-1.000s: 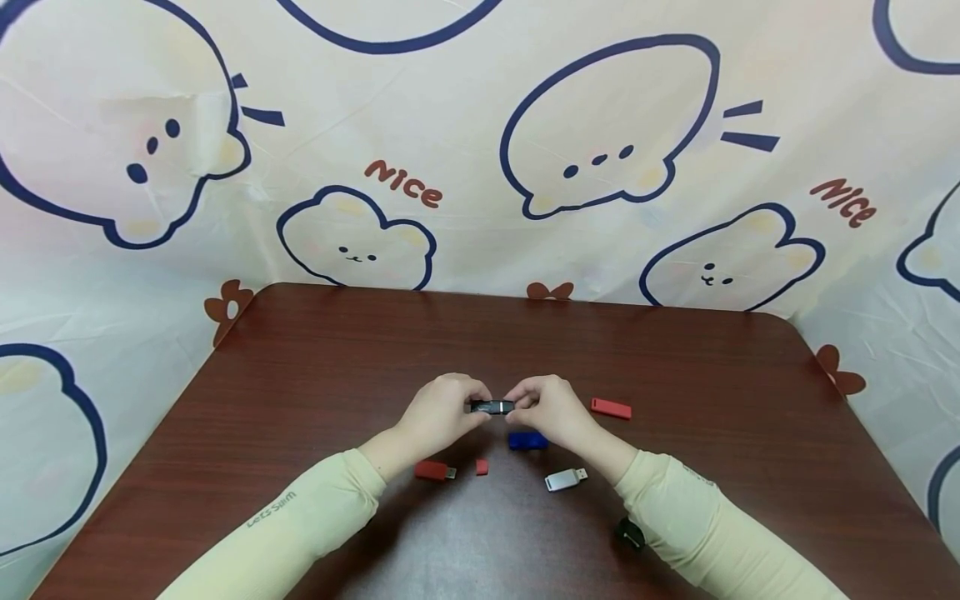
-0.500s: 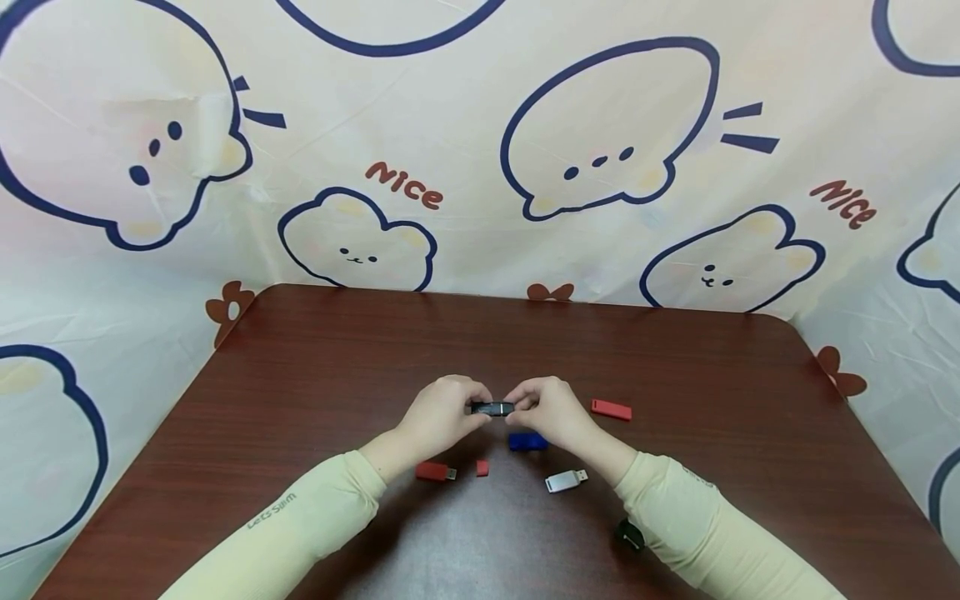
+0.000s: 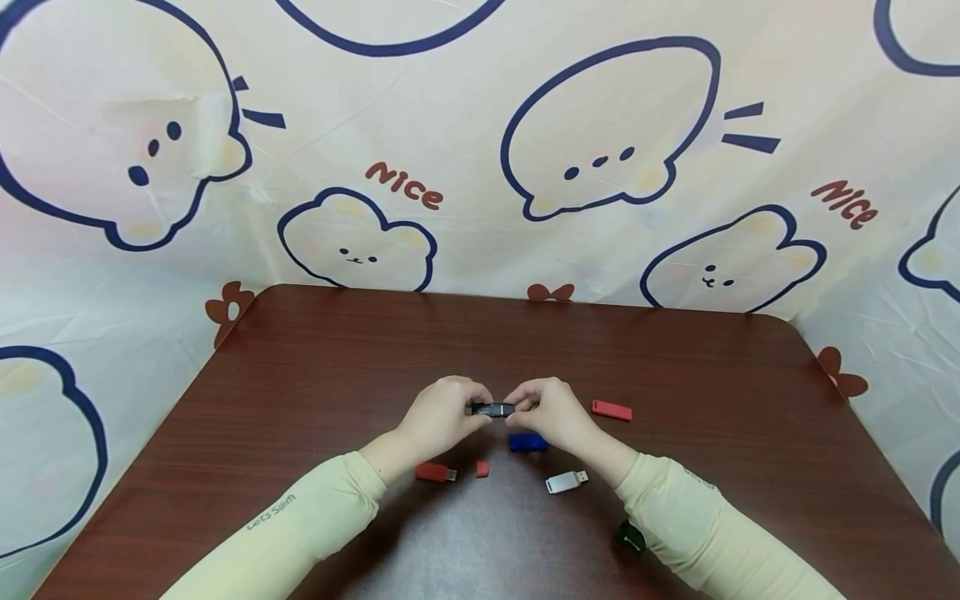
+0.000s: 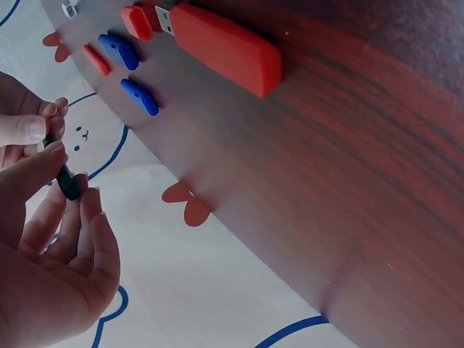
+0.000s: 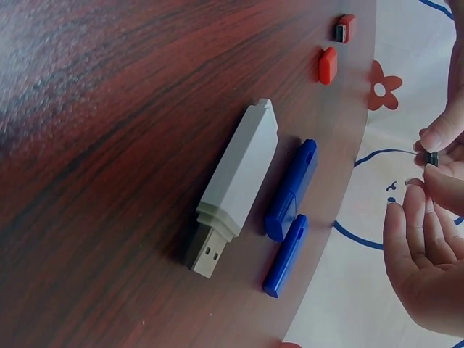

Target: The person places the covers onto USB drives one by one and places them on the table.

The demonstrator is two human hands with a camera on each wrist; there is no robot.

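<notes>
A small black USB stick with a pale band near its right end is held level above the table. My left hand pinches its left end between thumb and fingers, while my right hand pinches the right end. Fingertips hide both ends. In the left wrist view the black stick shows dark between the two hands. Just below my right hand lies a blue USB stick piece; the right wrist view shows a second, slimmer blue piece beside it.
On the brown table lie a red USB stick with bare plug, a red cap, a white USB stick with its plug out, and a long red piece at right. A patterned cloth stands behind.
</notes>
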